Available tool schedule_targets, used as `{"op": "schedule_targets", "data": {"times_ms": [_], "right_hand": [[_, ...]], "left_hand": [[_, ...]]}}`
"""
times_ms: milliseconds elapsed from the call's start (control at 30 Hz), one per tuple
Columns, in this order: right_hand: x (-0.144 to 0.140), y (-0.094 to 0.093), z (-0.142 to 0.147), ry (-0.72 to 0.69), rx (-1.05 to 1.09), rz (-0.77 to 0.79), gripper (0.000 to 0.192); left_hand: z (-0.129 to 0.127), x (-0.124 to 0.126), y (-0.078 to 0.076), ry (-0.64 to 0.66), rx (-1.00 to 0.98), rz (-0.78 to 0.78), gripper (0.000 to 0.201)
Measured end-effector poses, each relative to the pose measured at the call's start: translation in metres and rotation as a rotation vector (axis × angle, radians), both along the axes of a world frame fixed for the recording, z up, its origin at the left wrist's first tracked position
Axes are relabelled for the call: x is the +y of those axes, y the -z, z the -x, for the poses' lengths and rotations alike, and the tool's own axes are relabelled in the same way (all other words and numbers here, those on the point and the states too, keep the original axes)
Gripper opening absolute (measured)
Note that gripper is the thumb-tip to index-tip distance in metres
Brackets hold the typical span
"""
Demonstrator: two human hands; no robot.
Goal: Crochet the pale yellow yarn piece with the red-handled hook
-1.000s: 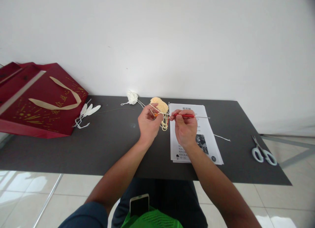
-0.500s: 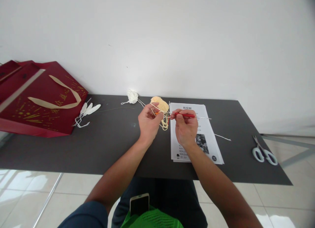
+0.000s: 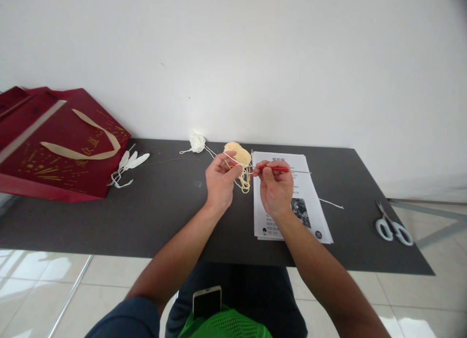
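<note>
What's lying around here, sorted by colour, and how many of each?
Red: 2 - gift bag, crochet hook
Cream or white: 4 - crochet piece, yarn ball, feathers, printed sheets
White-handled: 1 - scissors
Total: 7

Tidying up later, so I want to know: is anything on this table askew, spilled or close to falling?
Mostly fine. The scissors lie beyond the dark table's right end. The red gift bag lies flat, and a loose thread trails beside the printed sheet.
</note>
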State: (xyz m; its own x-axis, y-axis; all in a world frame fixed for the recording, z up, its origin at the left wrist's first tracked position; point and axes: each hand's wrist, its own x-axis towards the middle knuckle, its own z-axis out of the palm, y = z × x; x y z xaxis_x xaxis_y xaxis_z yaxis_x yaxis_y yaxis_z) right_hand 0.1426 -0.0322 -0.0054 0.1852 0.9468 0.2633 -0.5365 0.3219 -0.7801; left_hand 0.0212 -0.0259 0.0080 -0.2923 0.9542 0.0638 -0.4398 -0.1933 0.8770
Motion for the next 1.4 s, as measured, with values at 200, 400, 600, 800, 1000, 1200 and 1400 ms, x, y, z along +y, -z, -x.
{"op": "schedule_targets", "data": {"times_ms": [200, 400, 600, 800, 1000, 1200, 1400], "right_hand": [[0.001, -0.001, -0.002, -0.079, 0.093, 0.115, 0.019], [0.001, -0.004, -0.001, -0.188, 0.222, 0.26, 0.018], [-0.002, -0.006, 0.004, -0.159, 0.252, 0.285, 0.02], [-0.003, -0.008, 0.004, -0.164, 0.263, 0.274, 0.018], [-0.004, -0.01, 0.002, -0.144, 0.2, 0.195, 0.017], [-0.007, -0.011, 0.002, -0.067, 0.051, 0.097, 0.02], [-0.009, -0.009, 0.001, 0.051, -0.042, 0.031, 0.02]], "left_hand": [[-0.001, 0.0, 0.001, 0.001, 0.057, -0.03, 0.036], [-0.003, -0.003, -0.001, 0.022, 0.089, -0.014, 0.037], [-0.002, -0.005, 0.0, 0.05, 0.108, -0.052, 0.037], [-0.003, -0.006, 0.002, 0.061, 0.096, -0.054, 0.038], [-0.002, -0.003, 0.001, 0.056, 0.024, -0.028, 0.038], [-0.002, -0.002, 0.001, 0.049, 0.008, -0.015, 0.04], [-0.002, -0.003, -0.001, 0.003, 0.037, -0.023, 0.039]]}}
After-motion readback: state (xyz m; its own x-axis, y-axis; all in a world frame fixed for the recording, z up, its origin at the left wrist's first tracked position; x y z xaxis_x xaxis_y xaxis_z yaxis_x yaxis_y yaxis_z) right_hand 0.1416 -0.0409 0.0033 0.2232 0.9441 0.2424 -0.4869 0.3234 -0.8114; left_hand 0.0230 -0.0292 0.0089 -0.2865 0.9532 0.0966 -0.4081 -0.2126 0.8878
